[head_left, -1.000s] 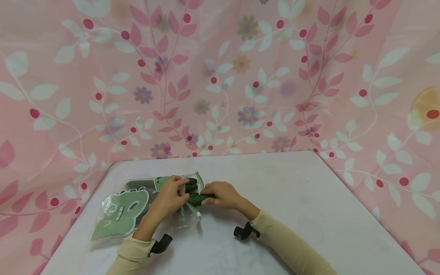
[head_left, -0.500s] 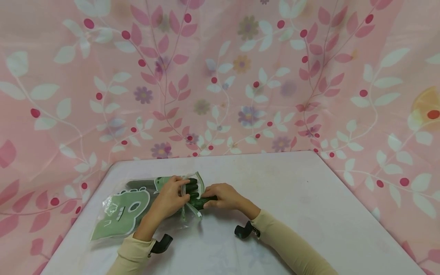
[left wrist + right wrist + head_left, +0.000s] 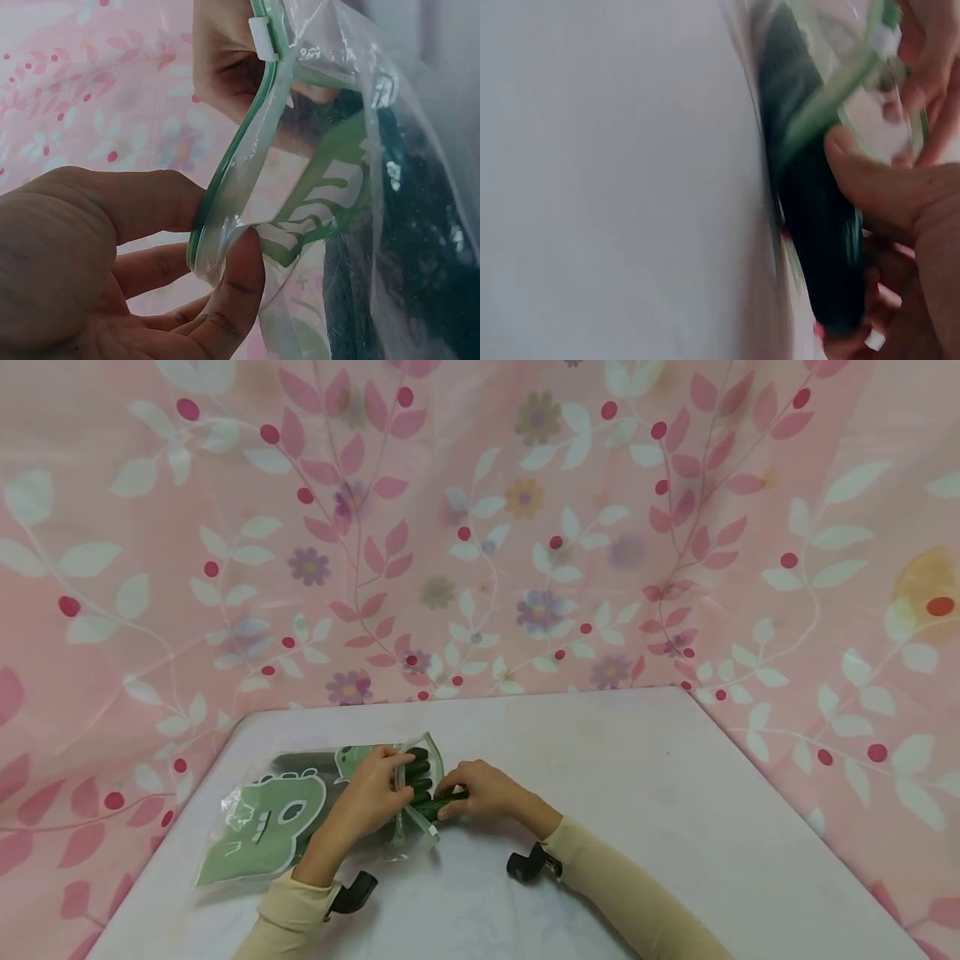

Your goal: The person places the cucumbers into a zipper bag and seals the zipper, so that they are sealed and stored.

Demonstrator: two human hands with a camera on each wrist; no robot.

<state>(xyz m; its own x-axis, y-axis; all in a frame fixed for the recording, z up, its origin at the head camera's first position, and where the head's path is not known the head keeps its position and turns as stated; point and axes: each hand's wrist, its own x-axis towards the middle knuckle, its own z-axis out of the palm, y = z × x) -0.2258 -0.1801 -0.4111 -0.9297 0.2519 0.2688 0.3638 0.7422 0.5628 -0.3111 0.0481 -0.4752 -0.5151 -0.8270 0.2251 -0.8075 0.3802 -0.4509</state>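
A clear zip bag [image 3: 251, 852] printed with a green cartoon lies on the table with its mouth toward the right. Between thumb and fingers my left hand [image 3: 371, 793] pinches the zip edge of the mouth, as the left wrist view shows at the green strip [image 3: 232, 157]. Several dark green cucumbers [image 3: 417, 768] lie inside, their ends showing at the opening. My right hand [image 3: 483, 789] holds one cucumber [image 3: 821, 232] by its outer end. The far part of that cucumber is inside the bag, behind the zip strip. A white slider [image 3: 262, 39] sits on the strip.
A white-covered table [image 3: 637, 793] extends to the right of the bag. Behind it hangs a pink floral curtain [image 3: 480, 527]. Black wrist mounts [image 3: 354, 893] are fixed at both sleeves.
My right hand has moved the cucumber slightly toward the near side and farther into the bag's mouth, so less of it shows. My left hand stays at the opening.
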